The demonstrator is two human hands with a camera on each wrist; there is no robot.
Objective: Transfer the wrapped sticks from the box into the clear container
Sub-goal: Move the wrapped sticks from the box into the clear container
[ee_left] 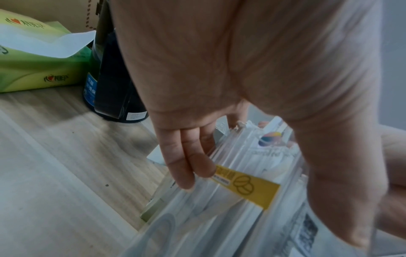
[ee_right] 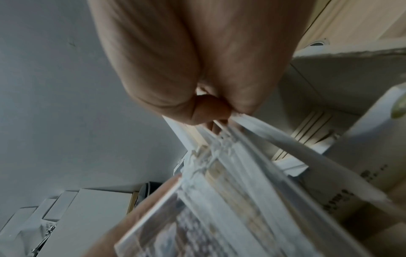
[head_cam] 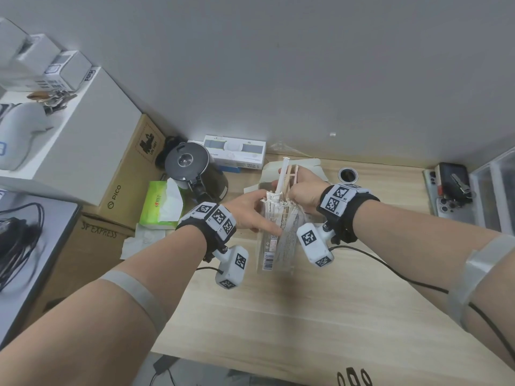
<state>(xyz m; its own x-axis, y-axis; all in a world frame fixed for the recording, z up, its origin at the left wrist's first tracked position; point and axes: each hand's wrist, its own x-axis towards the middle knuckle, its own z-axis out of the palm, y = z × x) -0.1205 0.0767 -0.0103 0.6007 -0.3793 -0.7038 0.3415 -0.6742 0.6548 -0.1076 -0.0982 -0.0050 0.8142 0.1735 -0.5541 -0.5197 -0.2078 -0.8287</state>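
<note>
A clear container (head_cam: 274, 254) stands mid-table, packed with upright wrapped sticks (head_cam: 276, 210). My left hand (head_cam: 263, 214) grips the container near its top, thumb along the near wall and fingers (ee_left: 186, 165) on the far side by a yellow label (ee_left: 246, 186). My right hand (head_cam: 289, 186) pinches a bunch of wrapped sticks (ee_right: 252, 156) at their upper ends, just above the container's mouth; their tops (head_cam: 285, 171) poke up past the fist. The opened cardboard box (head_cam: 309, 165) lies right behind the hands, with a few sticks inside it (ee_right: 307, 125).
A black kettle (head_cam: 192, 168) and a green tissue pack (head_cam: 160, 204) sit left of the container. Cardboard boxes (head_cam: 131, 174) line the left. Phones and keys (head_cam: 451, 190) and a clear drawer unit (head_cam: 496, 190) stand at the right. A wall is close behind.
</note>
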